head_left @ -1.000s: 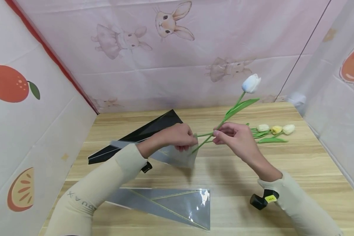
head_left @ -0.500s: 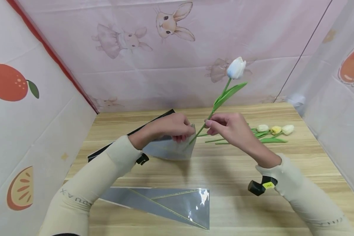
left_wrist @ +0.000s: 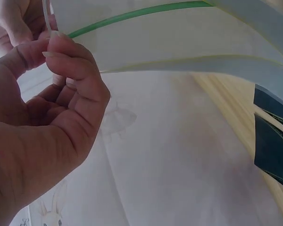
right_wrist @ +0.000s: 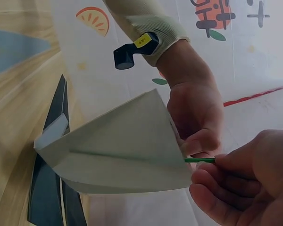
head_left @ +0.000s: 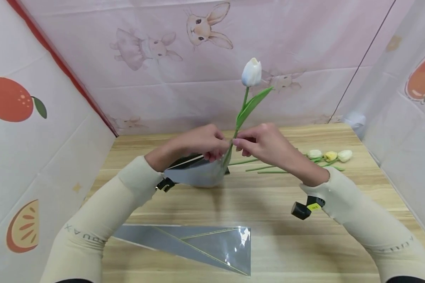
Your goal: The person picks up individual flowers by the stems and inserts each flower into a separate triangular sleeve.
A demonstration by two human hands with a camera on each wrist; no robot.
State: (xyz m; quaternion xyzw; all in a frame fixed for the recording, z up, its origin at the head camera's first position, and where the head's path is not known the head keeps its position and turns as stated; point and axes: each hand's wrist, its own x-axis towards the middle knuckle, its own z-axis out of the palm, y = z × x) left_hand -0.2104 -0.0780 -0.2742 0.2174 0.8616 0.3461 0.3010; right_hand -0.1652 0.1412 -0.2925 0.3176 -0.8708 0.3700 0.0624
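Note:
My right hand (head_left: pixel 265 141) pinches the green stem of a white tulip (head_left: pixel 252 72), which stands nearly upright with its bloom on top. The left hand (head_left: pixel 207 142) pinches the rim of a translucent grey flower sleeve (right_wrist: pixel 127 146) between thumb and finger. Inside the sleeve runs the lower stem (left_wrist: pixel 132 16), seen through its wall in both wrist views. Both hands are close together at the sleeve's mouth. Behind the sleeve, a black sleeve (left_wrist: pixel 273 132) lies on the table, partly hidden by the left arm in the head view.
Several tulips, white and yellow (head_left: pixel 330 156), lie at the right rear of the wooden table (head_left: pixel 290 251), stems pointing left. Another grey flat sleeve (head_left: pixel 212 245) with gold lines lies near the front. Printed cloth (head_left: pixel 156 98) walls the back and sides.
The right hand has moved left and up with the tulip, which has turned more upright. Its stem has gone into the sleeve. The left hand has raised the sleeve and shifted slightly left.

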